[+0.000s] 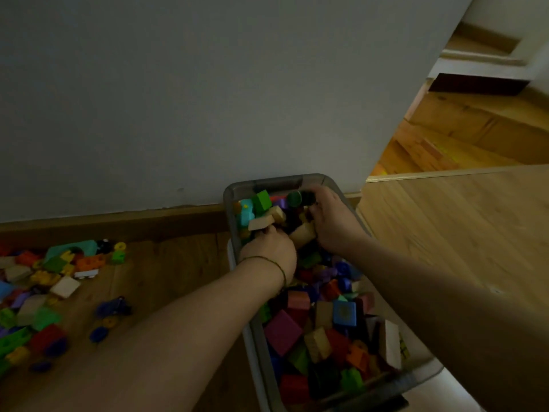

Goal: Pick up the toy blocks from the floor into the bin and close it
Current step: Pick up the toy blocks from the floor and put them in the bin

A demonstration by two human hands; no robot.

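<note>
A grey see-through bin (230, 194) stands on the wooden floor against the wall, filled with several coloured and wooden toy blocks (320, 322). Over its far end, my left hand (269, 252) and my right hand (331, 223) hold a clump of blocks (277, 216) between them, fingers curled round the pieces. A green block and a dark round piece stick out at the top of the clump. More loose blocks (44, 281) lie scattered on the floor at the left.
A grey wall (178, 99) rises right behind the bin, with a wooden skirting board (118, 221) at its foot. A white flat piece (251, 355) shows under the bin's left side. A doorway (445, 138) onto brighter wooden floor opens at the right.
</note>
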